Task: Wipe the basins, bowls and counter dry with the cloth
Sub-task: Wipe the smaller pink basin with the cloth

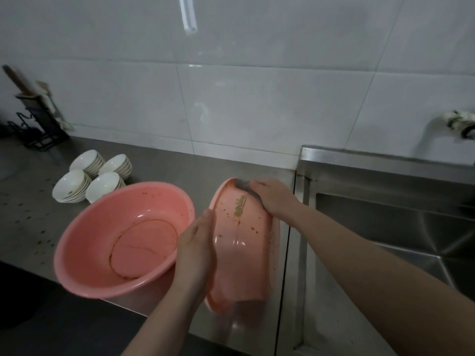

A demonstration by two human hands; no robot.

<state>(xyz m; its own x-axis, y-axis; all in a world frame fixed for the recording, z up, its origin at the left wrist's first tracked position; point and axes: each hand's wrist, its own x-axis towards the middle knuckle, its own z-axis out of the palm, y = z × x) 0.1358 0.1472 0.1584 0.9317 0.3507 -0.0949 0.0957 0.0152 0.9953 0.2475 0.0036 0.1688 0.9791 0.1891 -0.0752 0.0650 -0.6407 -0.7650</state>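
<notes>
Stainless steel forms the counter [159, 170], which is speckled with dark spots at its left side and is joined on the right to a steel sink [401, 227] under a wall tap [460, 123]. Nearest the front edge, a large pink basin [123, 240] is seen resting tilted on the counter, its inside marked by a brownish ring and small specks; no contents are visible in it. Just to its right, a second pink basin [241, 242] is held up on its edge, its hollow turned leftward and its lower rim close to the counter; brown spots and a yellowish label can be made out on its inner wall. Behind the large basin, four stacks of white bowls [92, 178] are set close together on the counter. At the far left, a dark rack [38, 122] with utensils is placed against the tiled wall.

A grey cloth [244, 187] is pressed against the upper rim of the tilted basin. It is gripped by the right hand [275, 199], whose fingers are curled over it, the forearm reaching in from the lower right. The near rim of the same basin is grasped by the left hand [198, 242], thumb uppermost.
</notes>
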